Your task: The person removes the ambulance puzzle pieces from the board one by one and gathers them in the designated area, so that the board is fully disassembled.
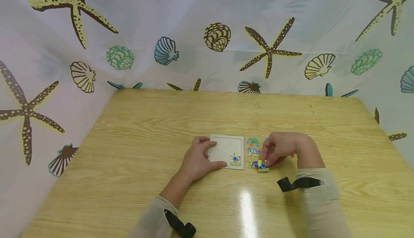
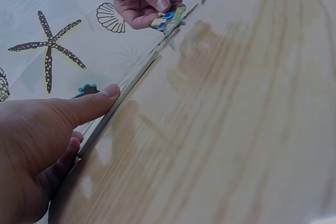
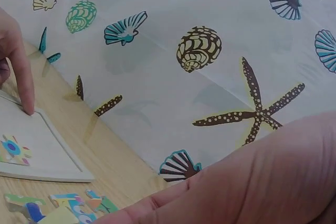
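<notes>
A square white puzzle tray point(image 1: 224, 147) lies on the table, with one colourful jigsaw piece point(image 1: 235, 159) in its near right corner. My left hand point(image 1: 196, 161) grips the tray's left side, thumb along the near edge and fingers toward the far left corner. To the right of the tray, my right hand point(image 1: 282, 147) pinches a jigsaw piece with a blue round spot point(image 2: 169, 16) between thumb and fingers. Loose jigsaw pieces point(image 1: 253, 151) lie between the tray and the right hand, which partly covers several of them.
The wooden table point(image 1: 145, 134) reaches to a hanging cloth point(image 1: 194, 15) printed with starfish and shells at the back and sides. Black straps point(image 1: 302, 183) are round both sleeves. A bright light reflection falls on the table's near part.
</notes>
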`<state>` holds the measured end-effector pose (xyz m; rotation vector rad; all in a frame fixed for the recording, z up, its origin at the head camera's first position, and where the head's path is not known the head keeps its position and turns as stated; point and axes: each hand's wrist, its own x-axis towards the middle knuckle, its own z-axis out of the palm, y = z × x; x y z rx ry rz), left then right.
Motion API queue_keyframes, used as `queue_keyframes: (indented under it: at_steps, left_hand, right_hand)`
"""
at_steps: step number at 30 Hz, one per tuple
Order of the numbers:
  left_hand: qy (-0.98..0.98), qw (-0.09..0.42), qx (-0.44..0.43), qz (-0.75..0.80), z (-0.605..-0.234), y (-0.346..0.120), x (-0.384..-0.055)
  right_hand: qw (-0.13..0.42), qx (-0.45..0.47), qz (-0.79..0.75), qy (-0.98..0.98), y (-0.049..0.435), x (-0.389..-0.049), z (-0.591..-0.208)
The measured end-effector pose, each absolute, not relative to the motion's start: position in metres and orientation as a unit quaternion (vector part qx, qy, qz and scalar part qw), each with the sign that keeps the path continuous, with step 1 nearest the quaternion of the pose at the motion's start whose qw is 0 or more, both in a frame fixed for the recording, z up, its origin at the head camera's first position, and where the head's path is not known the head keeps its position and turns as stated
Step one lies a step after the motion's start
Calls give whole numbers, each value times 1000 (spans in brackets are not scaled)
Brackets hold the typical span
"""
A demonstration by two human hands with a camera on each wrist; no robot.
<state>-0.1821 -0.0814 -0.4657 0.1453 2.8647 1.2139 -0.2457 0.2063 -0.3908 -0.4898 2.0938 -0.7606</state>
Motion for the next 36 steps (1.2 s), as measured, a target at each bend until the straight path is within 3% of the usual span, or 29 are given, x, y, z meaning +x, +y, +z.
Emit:
queue_keyframes:
  at_steps: [13,20,31,36]
  left_hand:
    - [919,11,49,391,-467,-82,-184]
    - [918,13,47,393,-468,-82,-184]
    - [918,15,47,393,-467,-82,-183]
    - [919,17,45,392,-467,-82,-183]
  right_hand:
    - [426,-137,-283,849,225,-247,-389]
    - [390,-89,-252,881,227,-243,-390]
    - [378,-81,-221,896,221,-243,-391]
    - [383,-129,-251,879,214,-245,-386]
